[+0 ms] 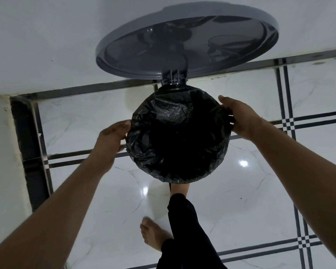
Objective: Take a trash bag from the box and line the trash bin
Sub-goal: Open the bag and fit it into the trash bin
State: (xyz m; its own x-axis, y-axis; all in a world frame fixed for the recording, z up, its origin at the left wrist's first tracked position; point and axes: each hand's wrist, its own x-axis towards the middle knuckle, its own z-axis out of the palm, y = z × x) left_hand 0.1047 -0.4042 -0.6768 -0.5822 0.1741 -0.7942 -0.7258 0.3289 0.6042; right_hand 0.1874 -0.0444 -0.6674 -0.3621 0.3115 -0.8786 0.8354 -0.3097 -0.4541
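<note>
A black trash bag [175,117] sits inside the round trash bin, and its edge is folded out over the whole rim. The bin's grey lid [186,41] stands open, tilted back against the white wall. My left hand [110,142] is at the bin's left side with curled fingers at the bag's folded edge. My right hand [239,119] holds the bag's edge at the right side of the rim. The bin's body is hidden under the bag. No box of bags is in view.
My foot [177,189] sits at the bin's front base where the pedal would be, and my other bare foot [153,235] stands on the glossy white tile floor [241,200]. A white wall [47,45] runs behind the bin, with a corner at the left.
</note>
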